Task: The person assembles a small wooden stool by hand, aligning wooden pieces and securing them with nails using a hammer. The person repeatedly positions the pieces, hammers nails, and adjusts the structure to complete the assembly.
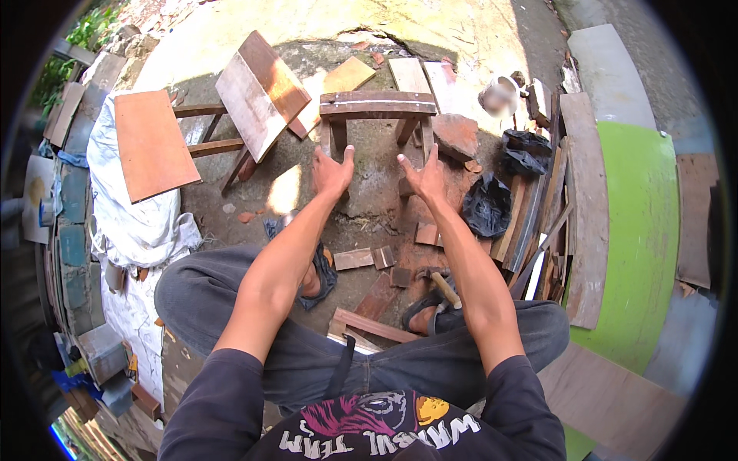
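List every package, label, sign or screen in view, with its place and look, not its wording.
Two crumpled black plastic bags, on the ground right of the right hand.
Printed black shirt, bottom edge: pink, white and orange design.
White crumpled sheet, far left, under a reddish-brown board.
No signs or screens.

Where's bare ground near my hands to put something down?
Bare dirt lies left of the left hand, toward the tilted brown plywood stool. Right of the right hand, black plastic bags and stacked wooden planks crowd it.
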`<action>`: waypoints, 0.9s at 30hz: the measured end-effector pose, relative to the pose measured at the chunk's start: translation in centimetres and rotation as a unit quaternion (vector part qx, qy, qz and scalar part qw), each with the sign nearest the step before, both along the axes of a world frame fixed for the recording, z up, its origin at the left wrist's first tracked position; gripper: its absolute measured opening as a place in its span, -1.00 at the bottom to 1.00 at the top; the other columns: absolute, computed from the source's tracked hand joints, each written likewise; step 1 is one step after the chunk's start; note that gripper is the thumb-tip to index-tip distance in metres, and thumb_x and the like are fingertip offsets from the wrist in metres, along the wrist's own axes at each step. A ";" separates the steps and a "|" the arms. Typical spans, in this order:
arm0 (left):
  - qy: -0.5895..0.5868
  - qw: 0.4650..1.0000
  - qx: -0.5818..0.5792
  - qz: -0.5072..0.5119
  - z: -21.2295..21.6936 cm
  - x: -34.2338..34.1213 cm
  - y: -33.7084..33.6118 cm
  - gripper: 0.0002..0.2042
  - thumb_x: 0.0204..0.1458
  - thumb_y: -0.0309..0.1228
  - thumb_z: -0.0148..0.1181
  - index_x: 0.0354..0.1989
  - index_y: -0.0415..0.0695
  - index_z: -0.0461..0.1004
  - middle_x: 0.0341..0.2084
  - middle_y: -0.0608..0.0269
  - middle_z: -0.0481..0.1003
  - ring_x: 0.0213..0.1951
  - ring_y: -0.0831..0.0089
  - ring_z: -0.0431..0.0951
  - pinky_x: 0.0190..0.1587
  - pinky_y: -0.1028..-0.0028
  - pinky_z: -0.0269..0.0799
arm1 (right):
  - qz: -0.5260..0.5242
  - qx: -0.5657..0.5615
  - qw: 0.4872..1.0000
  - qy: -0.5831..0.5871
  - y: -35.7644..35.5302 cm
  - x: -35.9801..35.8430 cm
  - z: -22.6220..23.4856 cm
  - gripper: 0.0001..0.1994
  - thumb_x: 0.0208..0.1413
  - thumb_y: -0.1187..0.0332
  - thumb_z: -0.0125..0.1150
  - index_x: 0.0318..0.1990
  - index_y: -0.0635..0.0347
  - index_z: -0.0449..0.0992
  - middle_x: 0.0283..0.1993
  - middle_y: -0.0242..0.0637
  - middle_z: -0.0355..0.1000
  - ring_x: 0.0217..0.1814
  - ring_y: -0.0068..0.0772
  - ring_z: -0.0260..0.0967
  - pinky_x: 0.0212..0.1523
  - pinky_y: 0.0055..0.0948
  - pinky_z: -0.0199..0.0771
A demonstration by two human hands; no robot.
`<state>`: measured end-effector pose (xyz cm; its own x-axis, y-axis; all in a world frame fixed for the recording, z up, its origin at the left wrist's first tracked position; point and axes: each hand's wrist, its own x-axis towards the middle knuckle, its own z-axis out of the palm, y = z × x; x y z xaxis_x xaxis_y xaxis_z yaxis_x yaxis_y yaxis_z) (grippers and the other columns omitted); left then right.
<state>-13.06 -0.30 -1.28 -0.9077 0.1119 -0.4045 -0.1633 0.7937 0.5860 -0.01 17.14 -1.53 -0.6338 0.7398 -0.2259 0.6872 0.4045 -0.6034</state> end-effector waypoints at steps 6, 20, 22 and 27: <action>0.029 0.999 -0.026 0.025 -0.2 1.0 0.6 -0.20 0.07 0.07 0.15 0.34 -0.23 0.08 0.16 -0.19 0.34 0.21 -0.09 0.34 0.22 0.00 0.23 | -0.043 0.035 0.998 -0.027 -1.7 0.1 0.3 -0.15 0.05 0.15 0.23 0.45 0.20 -0.05 0.10 0.24 0.29 0.14 0.24 0.30 0.11 0.06 0.33; 0.028 0.996 -0.075 0.030 0.1 0.8 1.3 -0.22 0.08 0.05 0.12 0.34 -0.25 0.10 0.16 -0.16 0.35 0.21 -0.06 0.35 0.21 0.04 0.27 | -0.008 0.029 0.998 -0.048 -0.9 0.1 0.0 -0.08 -0.02 0.23 0.23 0.47 0.17 -0.14 0.10 0.27 0.25 0.07 0.30 0.35 0.05 0.07 0.40; 0.025 0.998 -0.059 0.029 -0.1 0.6 1.2 -0.22 0.08 0.04 0.12 0.34 -0.26 0.10 0.17 -0.16 0.34 0.22 -0.05 0.35 0.22 0.05 0.26 | -0.008 0.023 0.999 -0.031 -0.7 0.2 -0.6 -0.08 -0.02 0.22 0.23 0.47 0.15 -0.14 0.10 0.27 0.25 0.05 0.30 0.36 0.05 0.08 0.40; 0.034 0.997 -0.056 0.036 -0.9 0.4 0.8 -0.24 0.08 0.01 0.12 0.35 -0.25 0.10 0.19 -0.16 0.33 0.22 -0.04 0.35 0.24 0.07 0.25 | -0.006 -0.005 1.000 -0.030 -0.8 0.3 -0.4 -0.06 -0.03 0.22 0.23 0.48 0.13 -0.16 0.11 0.28 0.24 0.09 0.30 0.34 0.08 0.09 0.38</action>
<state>-12.70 0.54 -2.20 -0.9377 0.0033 -0.3475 -0.1847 0.8424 0.5063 0.31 16.35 -1.95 -0.6105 0.7445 -0.2703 0.7265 0.3904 -0.5655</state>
